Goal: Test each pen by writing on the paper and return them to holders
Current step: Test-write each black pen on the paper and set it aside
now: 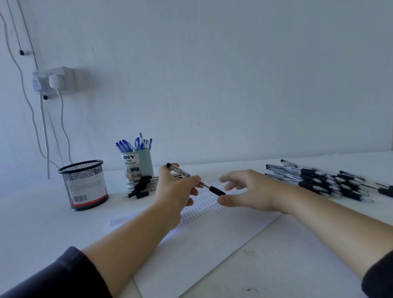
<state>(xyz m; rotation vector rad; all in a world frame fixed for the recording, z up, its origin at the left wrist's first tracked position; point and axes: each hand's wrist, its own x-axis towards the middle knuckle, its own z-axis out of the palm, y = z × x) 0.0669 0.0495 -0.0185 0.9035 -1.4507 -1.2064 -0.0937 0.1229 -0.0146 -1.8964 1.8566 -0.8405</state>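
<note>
Holding a black pen (pixel 194 182) in the left hand (pixel 176 190), fingers pinched round the clear barrel, button end tilted up toward 11 o'clock and black rubber grip pointing down toward 4 o'clock, just above the paper (pixel 198 245). Hovering at 3 o'clock of that grip with the right hand (pixel 246 192), fingers spread and loosely curved, thumb just under the grip end, gripping nothing; hard to tell whether touching the pen or a little apart. Judging by the rows of small marks across the far half of the paper, well into the testing but far from through. Standing at 11 o'clock of the hands, a pale holder (pixel 137 164) packed with blue pens (pixel 134 144), seemingly dealt with. Lying at its foot, a small pile of black pens (pixel 142 187), neither in a holder nor plainly tested. Waiting at 9 o'clock, a black mesh holder (pixel 85 184), showing no pens inside as far as visible through the mesh. Spreading at 2 to 3 o'clock, a large heap of black pens (pixel 322 181) on the tabletop (pixel 294 270), probably the untested bulk. Leaving open room over the bare near half of the paper at 6 o'clock and between the mesh holder and the left arm. Crowding toward 3 o'clock, the heap close to the right wrist, easy to scatter with a careless sweep; rising close behind the holders at 12 o'clock, the wall (pixel 231 63), limiting reach beyond.
</note>
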